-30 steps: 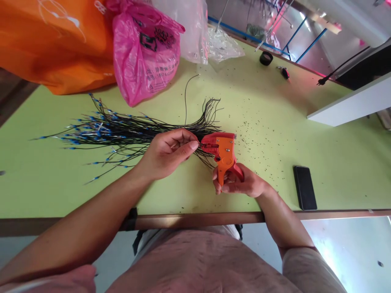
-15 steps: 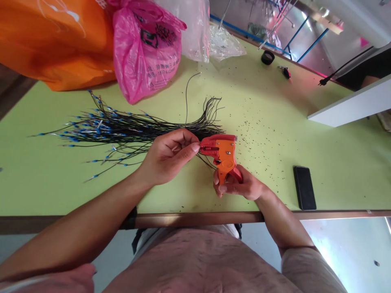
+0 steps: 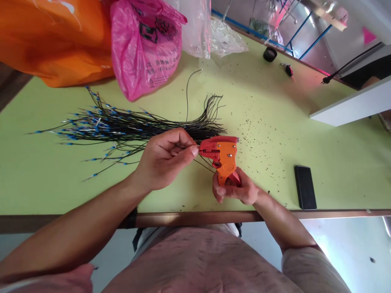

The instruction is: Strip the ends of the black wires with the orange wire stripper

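Note:
My right hand [image 3: 236,188] is wrapped around the grips of an orange and red wire stripper [image 3: 227,156], whose jaws point left. At those jaws, the thumb and forefinger of my left hand [image 3: 172,158] pinch a thin black wire, mostly hidden by the fingers. Behind and left of that hand lies a bundle of black wires [image 3: 137,128] with blue sleeves and bare metal tips at the left. The bundle's plain ends fan out at its right. One loose wire [image 3: 187,91] curves up from it.
A pink plastic bag [image 3: 146,57], an orange bag [image 3: 76,49] and clear bags [image 3: 227,38] stand at the back. Black tape [image 3: 270,54], keys [image 3: 287,70] and a phone [image 3: 305,187] lie to the right. Tiny black scraps [image 3: 256,134] dot the green table [image 3: 342,162]. A white panel [image 3: 351,101] juts in.
The stripper's red and orange grips look squeezed slightly closer together in my right hand. My left hand keeps its pinch at the jaws. The whole view has shifted a little.

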The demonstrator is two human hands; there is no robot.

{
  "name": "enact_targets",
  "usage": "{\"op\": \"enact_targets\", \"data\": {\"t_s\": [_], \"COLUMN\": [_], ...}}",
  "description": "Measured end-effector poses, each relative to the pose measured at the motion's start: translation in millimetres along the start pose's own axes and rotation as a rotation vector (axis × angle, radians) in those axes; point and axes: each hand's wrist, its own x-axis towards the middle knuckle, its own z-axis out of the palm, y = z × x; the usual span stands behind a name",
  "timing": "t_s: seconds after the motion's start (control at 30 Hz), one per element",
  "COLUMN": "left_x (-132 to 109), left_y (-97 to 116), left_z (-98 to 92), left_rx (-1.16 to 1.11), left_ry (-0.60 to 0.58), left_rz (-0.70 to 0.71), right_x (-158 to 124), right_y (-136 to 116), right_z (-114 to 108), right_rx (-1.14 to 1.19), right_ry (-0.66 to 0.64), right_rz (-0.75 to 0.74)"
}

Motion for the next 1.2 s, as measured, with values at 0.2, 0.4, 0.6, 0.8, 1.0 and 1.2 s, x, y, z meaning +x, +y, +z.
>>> {"op": "enact_targets", "data": {"t_s": [0.2, 0.4, 0.6, 0.8, 1.0, 1.2], "left_x": [-4.9, -2.6, 8.8, 18.1, 42.8, 63.5], "left_y": [5.5, -1.1, 2.1, 13.5, 1.4, -9.1], "left_z": [3.7, 1.6, -11.1, -19.8, -54.2, -104.8], "left_rx": [0.025, 0.01, 0.111, 0.265, 0.374, 0.753], "left_ry": [0.037, 0.067, 0.087, 0.115, 0.434, 0.704], "left_rz": [-0.016, -0.104, -0.131, -0.058, 0.001, -0.129], "right_x": [-3.7, -2.4, -1.0, -1.0, 0.2, 0.2], "right_y": [1.0, 8.0, -6.9, -16.9, -15.1, -18.1], "right_z": [0.4, -4.2, -24.2, -32.8, -28.3, -26.3], "right_rx": [-0.111, -0.067, 0.118, 0.118, 0.014, 0.003], "right_ry": [0.045, 0.093, 0.002, 0.195, 0.27, 0.31], "right_rz": [-0.027, -0.117, -0.306, -0.285, -0.245, -0.256]}}
